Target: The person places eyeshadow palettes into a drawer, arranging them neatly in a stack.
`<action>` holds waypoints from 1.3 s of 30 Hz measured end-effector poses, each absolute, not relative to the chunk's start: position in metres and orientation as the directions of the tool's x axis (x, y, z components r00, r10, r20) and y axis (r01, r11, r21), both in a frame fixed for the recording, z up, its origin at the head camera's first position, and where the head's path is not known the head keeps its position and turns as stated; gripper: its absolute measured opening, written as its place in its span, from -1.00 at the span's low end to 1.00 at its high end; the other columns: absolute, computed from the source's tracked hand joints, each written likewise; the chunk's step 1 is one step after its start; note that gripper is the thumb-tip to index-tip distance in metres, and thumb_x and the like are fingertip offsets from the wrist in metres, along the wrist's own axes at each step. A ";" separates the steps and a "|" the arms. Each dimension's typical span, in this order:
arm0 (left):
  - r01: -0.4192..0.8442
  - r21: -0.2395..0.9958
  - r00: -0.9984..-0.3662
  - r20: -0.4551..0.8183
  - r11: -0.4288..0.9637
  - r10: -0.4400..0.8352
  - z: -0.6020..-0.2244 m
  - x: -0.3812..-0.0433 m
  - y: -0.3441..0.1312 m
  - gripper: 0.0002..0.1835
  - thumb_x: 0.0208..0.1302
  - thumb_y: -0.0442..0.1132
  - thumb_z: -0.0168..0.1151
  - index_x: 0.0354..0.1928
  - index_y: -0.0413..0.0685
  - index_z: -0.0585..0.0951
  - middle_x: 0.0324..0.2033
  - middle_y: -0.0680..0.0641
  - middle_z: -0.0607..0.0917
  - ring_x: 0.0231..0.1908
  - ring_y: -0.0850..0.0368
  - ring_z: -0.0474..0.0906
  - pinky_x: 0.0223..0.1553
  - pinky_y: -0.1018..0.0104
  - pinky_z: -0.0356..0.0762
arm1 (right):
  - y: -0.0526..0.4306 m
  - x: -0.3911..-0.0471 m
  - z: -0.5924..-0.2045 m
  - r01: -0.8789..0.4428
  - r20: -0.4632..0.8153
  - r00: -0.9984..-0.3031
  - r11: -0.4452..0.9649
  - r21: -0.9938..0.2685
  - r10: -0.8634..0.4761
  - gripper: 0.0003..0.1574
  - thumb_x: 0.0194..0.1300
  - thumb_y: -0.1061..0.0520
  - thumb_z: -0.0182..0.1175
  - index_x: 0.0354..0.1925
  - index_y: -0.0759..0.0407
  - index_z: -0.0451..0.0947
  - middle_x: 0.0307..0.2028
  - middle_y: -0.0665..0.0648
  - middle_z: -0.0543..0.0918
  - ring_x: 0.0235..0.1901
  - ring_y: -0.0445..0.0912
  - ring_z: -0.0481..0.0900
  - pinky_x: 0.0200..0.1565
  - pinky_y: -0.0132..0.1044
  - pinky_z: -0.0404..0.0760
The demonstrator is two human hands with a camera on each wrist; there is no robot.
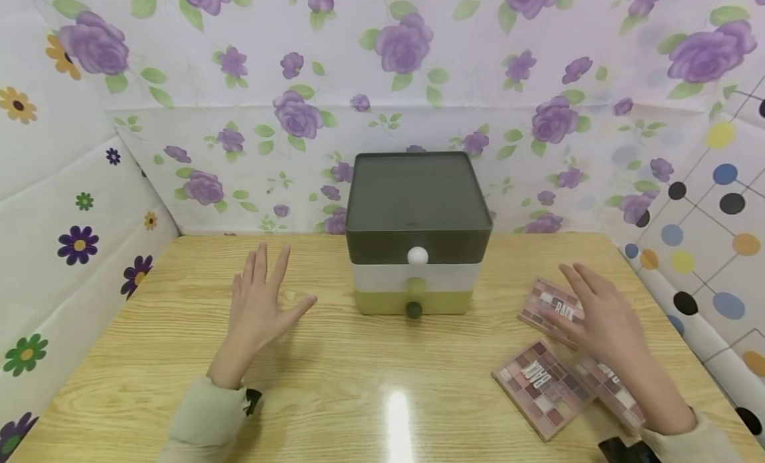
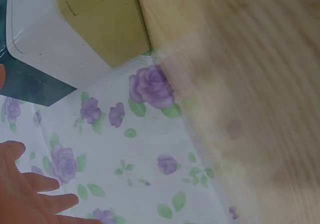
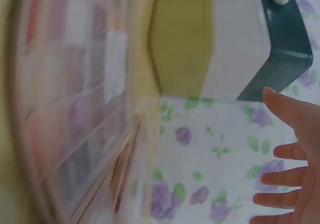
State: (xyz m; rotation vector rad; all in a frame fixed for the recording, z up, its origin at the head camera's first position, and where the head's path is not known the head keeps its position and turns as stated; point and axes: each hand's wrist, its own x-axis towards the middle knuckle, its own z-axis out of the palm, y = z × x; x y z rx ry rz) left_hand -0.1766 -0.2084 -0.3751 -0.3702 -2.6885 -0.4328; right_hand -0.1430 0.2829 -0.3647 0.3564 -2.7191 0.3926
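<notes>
Spread fingers show on my left hand [image 1: 257, 310], which is over the table to the left of a stacked drawer box [image 1: 418, 190] and holds nothing. The box has a dark green top tier, a white middle and a yellow-green bottom, each with a round knob. My right hand [image 1: 609, 320] is held above several eyeshadow palettes at the right, its fingers straight and nothing in them. One palette [image 1: 544, 386] lies in front, another [image 1: 550, 307] farther back, and a third [image 1: 612, 390] is partly hidden under the right forearm. In the right wrist view a palette [image 3: 80, 99] looms blurred and close.
The wooden table [image 1: 335, 383] meets a flowered cloth [image 1: 287, 157] behind the drawer box. Patterned cloths also rise on both sides, daisies at the left [image 1: 78, 297] and coloured dots at the right [image 1: 705, 264]. Dark straps circle both wrists.
</notes>
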 end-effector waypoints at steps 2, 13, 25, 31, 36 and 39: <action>0.344 0.279 -0.874 0.444 0.896 0.197 -0.372 -0.178 -0.207 -0.04 0.10 0.26 0.11 0.43 0.11 -0.10 0.36 -0.33 -0.13 0.29 -0.35 -0.15 0.10 -0.36 -0.06 | 0.275 -0.142 -0.360 -0.317 0.400 -0.896 0.907 -0.277 -0.191 -0.04 0.04 -0.18 0.29 0.27 0.25 0.21 0.15 0.44 0.32 0.05 0.39 0.26 -0.09 0.31 0.26; 0.475 0.515 -0.842 0.502 0.713 0.198 -0.348 -0.190 -0.187 -0.21 0.26 0.09 0.02 0.42 0.00 -0.03 0.29 -0.29 0.18 0.23 -0.27 0.12 0.13 -0.22 0.09 | 0.236 -0.148 -0.342 -0.449 0.519 -0.828 0.806 -0.387 -0.212 -0.26 0.05 0.00 0.34 0.15 0.25 0.38 -0.17 0.28 0.60 -0.25 0.15 0.55 -0.29 0.07 0.49; 0.464 0.769 -0.885 0.410 0.440 0.219 -0.331 -0.212 -0.164 -0.37 0.33 -0.02 -0.03 0.40 0.15 0.07 0.23 -0.23 0.33 0.11 -0.19 0.35 0.01 -0.13 0.33 | 0.192 -0.165 -0.336 -0.582 0.646 -0.737 0.674 -0.455 -0.200 -0.44 -0.07 0.21 0.40 -0.03 0.26 0.52 -0.43 0.08 0.64 -0.42 -0.08 0.57 -0.44 -0.25 0.54; 0.411 0.874 -0.904 0.353 0.260 0.240 -0.325 -0.223 -0.158 -0.44 0.38 -0.07 -0.09 0.39 0.19 0.11 0.24 -0.15 0.33 0.17 -0.07 0.30 0.02 -0.08 0.34 | 0.172 -0.172 -0.339 -0.640 0.676 -0.702 0.613 -0.464 -0.221 -0.41 -0.11 0.23 0.42 -0.03 0.28 0.52 -0.43 0.13 0.64 -0.42 -0.07 0.58 -0.46 -0.24 0.54; 0.377 0.925 -0.889 0.349 0.043 0.296 -0.322 -0.232 -0.149 -0.41 0.37 -0.14 -0.11 0.40 0.03 0.06 0.30 -0.19 0.22 0.23 -0.06 0.20 0.05 -0.13 0.28 | 0.155 -0.177 -0.341 -0.675 0.702 -0.678 0.563 -0.476 -0.219 -0.42 -0.12 0.24 0.42 -0.06 0.30 0.53 -0.44 0.14 0.64 -0.44 -0.08 0.58 -0.46 -0.27 0.54; 0.371 0.929 -0.886 0.358 -0.012 0.293 -0.320 -0.236 -0.144 -0.41 0.36 -0.16 -0.09 0.39 -0.01 0.08 0.32 -0.19 0.16 0.26 -0.03 0.14 0.07 -0.13 0.26 | 0.146 -0.180 -0.345 -0.690 0.720 -0.664 0.537 -0.486 -0.201 -0.44 -0.13 0.25 0.43 -0.07 0.30 0.53 -0.45 0.14 0.64 -0.47 -0.09 0.58 -0.47 -0.28 0.54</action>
